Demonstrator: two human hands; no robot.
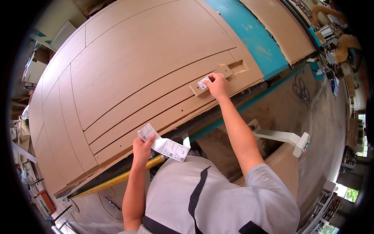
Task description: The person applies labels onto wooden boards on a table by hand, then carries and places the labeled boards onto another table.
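Note:
My left hand (142, 148) is closed on a strip of white printed labels (175, 150), which folds and hangs down against my shirt. With fingers pinched, my right hand (217, 85) holds a single white label (203, 82) on or just over a narrow brown wooden strip (224, 71). Whether the label fully touches the wood, I cannot tell. That strip has small holes and lies loose, at a slant, on a large brown board (156, 50) cut with straight and curved grooves. Beyond the strip's far end, the board has a rectangular opening (239, 67).
A teal machine bed (249, 33) shows past the board, with another brown board (284, 27) to its right. A yellow bar (117, 181) runs along the near edge. A pale arm with a control box (301, 145) stands to the right; cables (300, 87) lie on the floor.

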